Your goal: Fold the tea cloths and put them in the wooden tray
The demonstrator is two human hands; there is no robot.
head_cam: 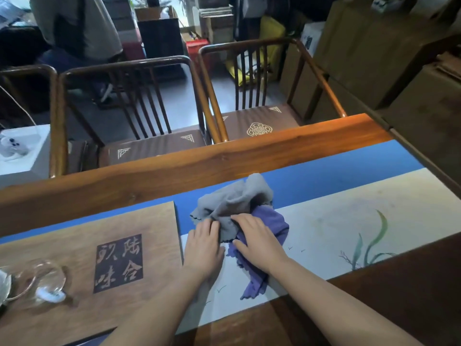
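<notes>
A crumpled grey tea cloth (232,199) lies on top of a crumpled purple tea cloth (270,222) on the table runner. My left hand (203,248) lies at the grey cloth's near left corner, fingertips on its edge. My right hand (257,239) rests on both cloths, fingers spread over the grey one where it overlaps the purple one. How firmly either hand holds the fabric is hidden by the fingers. The flat wooden tray (74,245), carved with dark characters, sits just left of the cloths.
A glass pitcher (37,283) stands on the tray's near left part. The blue and white runner (349,201) stretches to the right. Two wooden chairs (139,96) stand behind the table's far edge (174,163). A person stands at the far left.
</notes>
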